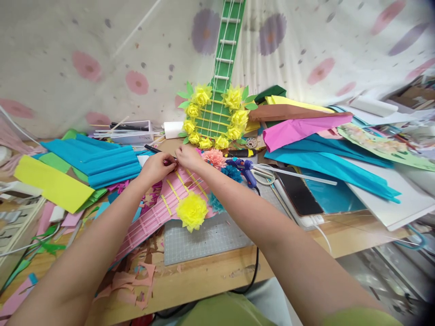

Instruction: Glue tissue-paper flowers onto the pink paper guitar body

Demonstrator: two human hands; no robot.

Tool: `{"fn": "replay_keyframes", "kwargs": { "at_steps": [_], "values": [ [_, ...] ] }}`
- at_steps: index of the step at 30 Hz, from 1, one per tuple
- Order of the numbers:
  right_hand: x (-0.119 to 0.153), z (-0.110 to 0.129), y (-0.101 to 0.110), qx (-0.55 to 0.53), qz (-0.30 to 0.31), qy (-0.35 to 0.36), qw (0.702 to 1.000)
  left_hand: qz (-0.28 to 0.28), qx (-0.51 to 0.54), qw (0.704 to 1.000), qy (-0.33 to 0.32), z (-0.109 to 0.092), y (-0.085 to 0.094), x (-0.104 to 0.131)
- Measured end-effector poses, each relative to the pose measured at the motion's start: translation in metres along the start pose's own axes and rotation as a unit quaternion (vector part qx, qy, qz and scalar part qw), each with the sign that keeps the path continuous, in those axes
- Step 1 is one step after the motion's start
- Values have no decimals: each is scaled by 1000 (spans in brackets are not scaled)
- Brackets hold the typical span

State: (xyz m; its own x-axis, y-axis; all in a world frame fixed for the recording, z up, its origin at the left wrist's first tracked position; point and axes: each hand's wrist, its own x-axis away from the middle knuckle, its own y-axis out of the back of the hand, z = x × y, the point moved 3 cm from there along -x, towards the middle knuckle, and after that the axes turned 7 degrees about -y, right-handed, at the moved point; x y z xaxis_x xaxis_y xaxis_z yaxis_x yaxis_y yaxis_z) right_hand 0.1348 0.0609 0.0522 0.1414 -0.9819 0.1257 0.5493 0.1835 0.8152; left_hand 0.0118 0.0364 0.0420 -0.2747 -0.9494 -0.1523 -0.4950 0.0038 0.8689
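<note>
A pink paper guitar [149, 222] lies at a slant, with white strings and yellow strips across its body. On its near edge sits a yellow paper flower [192, 212]; a coral paper flower [215, 158] and blue paper flowers [231, 173] show along its far and right side. My left hand [159, 166] is at the far left edge of the body, fingertips pinched together. Close beside it, my right hand [187, 156] is closed over the far edge. Whatever the fingers hold is too small or hidden to make out.
Behind stands a green paper guitar [217, 118] with yellow flowers. A purple glue gun [242, 168], scissors [265, 175] and a phone [299, 192] lie to the right. Crepe paper [98, 158] is piled at left. Under the pink guitar is a grey cutting mat [207, 242]; paper scraps [136, 280] lie nearby.
</note>
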Motion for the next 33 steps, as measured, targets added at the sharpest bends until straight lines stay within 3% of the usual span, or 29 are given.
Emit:
{"fn": "replay_keyframes", "kwargs": {
  "at_steps": [6, 11, 17, 19, 21, 23, 26, 29, 33],
  "values": [
    [1, 0, 3, -12, 11, -1, 1000, -3, 6, 1000, 5, -2, 1, 1],
    [16, -8, 21, -84, 4, 0, 996, -12, 11, 1000, 16, -3, 5, 5],
    [41, -52, 47, -146, -3, -10, 989, -111, -28, 993, 29, 0, 16, 16],
    [51, -68, 55, -134, -24, -12, 991, -128, -33, 991, -3, -8, 17, 21],
    [62, -81, 61, -111, -45, -13, 993, -85, -30, 994, -64, -20, 14, 25],
    [75, -91, 66, -91, -52, -16, 994, -6, -18, 993, -120, -33, 6, 30],
    [94, -102, 68, -76, -34, -26, 996, 77, -18, 984, -162, -44, -6, 37],
    [108, -114, 68, -73, -10, -31, 997, 111, -46, 979, -163, -44, -15, 40],
    [117, -137, 68, -65, -8, -37, 997, 105, -63, 981, -150, -40, -19, 40]
  ]
}}
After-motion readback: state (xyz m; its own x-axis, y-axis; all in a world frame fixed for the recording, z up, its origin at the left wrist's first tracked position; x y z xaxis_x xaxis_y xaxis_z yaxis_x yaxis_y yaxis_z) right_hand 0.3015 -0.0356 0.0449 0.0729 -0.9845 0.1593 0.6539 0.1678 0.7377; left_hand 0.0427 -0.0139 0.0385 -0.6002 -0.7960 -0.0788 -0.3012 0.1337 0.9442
